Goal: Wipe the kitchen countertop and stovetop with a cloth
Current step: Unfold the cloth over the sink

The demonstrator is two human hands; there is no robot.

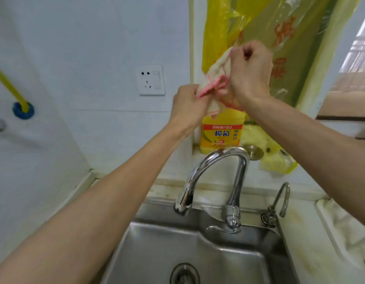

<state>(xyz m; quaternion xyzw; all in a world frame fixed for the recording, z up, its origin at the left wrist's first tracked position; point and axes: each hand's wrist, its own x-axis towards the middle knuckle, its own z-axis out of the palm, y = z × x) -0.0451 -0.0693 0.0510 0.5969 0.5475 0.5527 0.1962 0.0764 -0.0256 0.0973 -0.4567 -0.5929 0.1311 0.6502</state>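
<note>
Both the left hand [185, 103] and right hand [250, 72] grip a pink-edged cloth [215, 78] above the steel sink [157, 253]. White tiled wall [95, 37] behind; stained countertop [300, 242] alongside.

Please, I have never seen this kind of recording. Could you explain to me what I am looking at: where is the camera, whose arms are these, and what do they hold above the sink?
There is no machine here. The single picture comes from a camera worn on a person's head, looking forward and down, so the two bare arms are that person's own. The left hand and the right hand both grip a white cloth with pink edging, raised above a steel sink with a curved tap. Behind the tap stands a yellow detergent bottle; a yellow plastic bag hangs above it. A wall socket is on the white tiles.
</note>
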